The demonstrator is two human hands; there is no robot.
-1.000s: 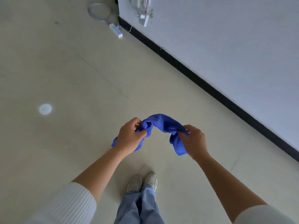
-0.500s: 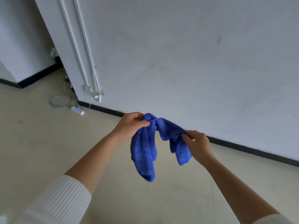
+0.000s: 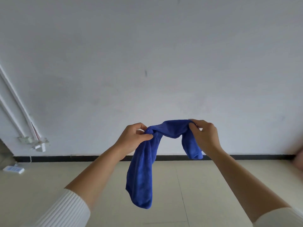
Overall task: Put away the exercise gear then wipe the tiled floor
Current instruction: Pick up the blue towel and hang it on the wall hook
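A blue fleecy cloth [image 3: 141, 174] before a matt white painted wall [image 3: 147, 46].
The cloth looks soft, napped and finely ribbed, without shine. The wall's paint is dull and faintly scuffed. The pale beige tiled floor [image 3: 221, 185] is smooth with a low sheen. The white knit sleeve [image 3: 65, 208] is ribbed fabric; the black skirting strip [image 3: 82, 157] looks smooth; the white power strip [image 3: 14, 169] looks like hard plastic.

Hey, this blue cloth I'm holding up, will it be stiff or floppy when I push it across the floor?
Probably floppy: the blue cloth sags between the left hand and right hand, both ends hanging limp. Likely light: fingertip pinches carry it. It may bunch when pushed.
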